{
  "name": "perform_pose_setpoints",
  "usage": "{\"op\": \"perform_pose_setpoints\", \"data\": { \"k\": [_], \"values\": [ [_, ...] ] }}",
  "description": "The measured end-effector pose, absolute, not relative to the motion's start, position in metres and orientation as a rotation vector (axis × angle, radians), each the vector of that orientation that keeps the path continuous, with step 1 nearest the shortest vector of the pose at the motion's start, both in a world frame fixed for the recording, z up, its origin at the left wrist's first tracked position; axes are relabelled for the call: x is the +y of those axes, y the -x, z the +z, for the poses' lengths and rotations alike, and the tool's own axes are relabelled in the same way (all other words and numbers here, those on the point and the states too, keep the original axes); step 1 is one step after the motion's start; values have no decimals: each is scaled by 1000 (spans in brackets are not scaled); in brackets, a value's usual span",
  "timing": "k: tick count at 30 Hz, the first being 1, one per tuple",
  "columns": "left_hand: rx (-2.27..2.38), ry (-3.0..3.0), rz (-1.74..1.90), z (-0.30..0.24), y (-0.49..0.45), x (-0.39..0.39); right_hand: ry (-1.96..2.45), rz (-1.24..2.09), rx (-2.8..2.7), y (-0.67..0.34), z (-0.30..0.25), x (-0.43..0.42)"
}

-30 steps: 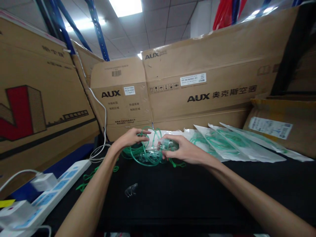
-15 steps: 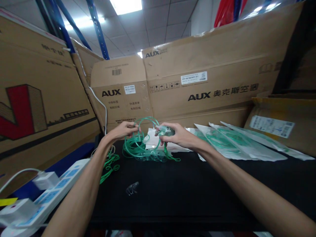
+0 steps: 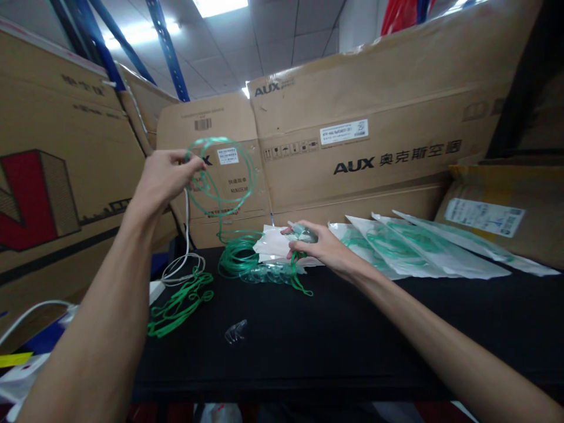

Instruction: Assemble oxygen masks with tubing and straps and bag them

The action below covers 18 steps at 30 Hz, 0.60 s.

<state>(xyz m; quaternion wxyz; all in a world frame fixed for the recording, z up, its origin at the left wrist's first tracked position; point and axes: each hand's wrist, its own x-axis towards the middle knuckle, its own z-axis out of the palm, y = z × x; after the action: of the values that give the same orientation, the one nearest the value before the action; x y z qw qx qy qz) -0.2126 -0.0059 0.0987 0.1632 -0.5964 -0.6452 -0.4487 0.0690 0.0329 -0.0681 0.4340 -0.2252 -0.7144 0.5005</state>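
Note:
Raised on the left, my left hand [image 3: 170, 175] pinches a loose coil of thin green tubing [image 3: 252, 179], which hangs in front of the cardboard. My right hand [image 3: 324, 244] is wrapped round a clear greenish plastic mask [image 3: 305, 234]; a green elastic strap [image 3: 296, 281] dangles below it. Between the hands lies a pile of coiled green tubing [image 3: 235, 258] on the black table, with a row of clear plastic masks [image 3: 271, 272] in front of it. White paper or packaging [image 3: 274, 242] sits behind them, partly covered by my right hand.
Several white-and-clear pouches with green tubing [image 3: 403, 244] lean at the right. Green elastic straps [image 3: 183, 302] and a white cable [image 3: 185, 261] lie at the left. Small clear plastic pieces [image 3: 237, 332] rest near the front. Cardboard [image 3: 304, 182] walls the back.
My left hand has moved up and left, lifting a coil of green tubing away from the pile. My right hand stays nearly in place, still holding the mask.

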Motion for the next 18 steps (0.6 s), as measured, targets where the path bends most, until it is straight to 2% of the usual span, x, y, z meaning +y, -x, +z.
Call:
{"op": "perform_pose_setpoints", "data": {
  "k": [9,18],
  "values": [
    [-1436,1136,-1543,123,214,-7,625,1311,-1640,-79,-89,33],
    [-1625,1052,-1460,148,192,-28,595,1414,-1607,-74,-92,27]
  ]
}}
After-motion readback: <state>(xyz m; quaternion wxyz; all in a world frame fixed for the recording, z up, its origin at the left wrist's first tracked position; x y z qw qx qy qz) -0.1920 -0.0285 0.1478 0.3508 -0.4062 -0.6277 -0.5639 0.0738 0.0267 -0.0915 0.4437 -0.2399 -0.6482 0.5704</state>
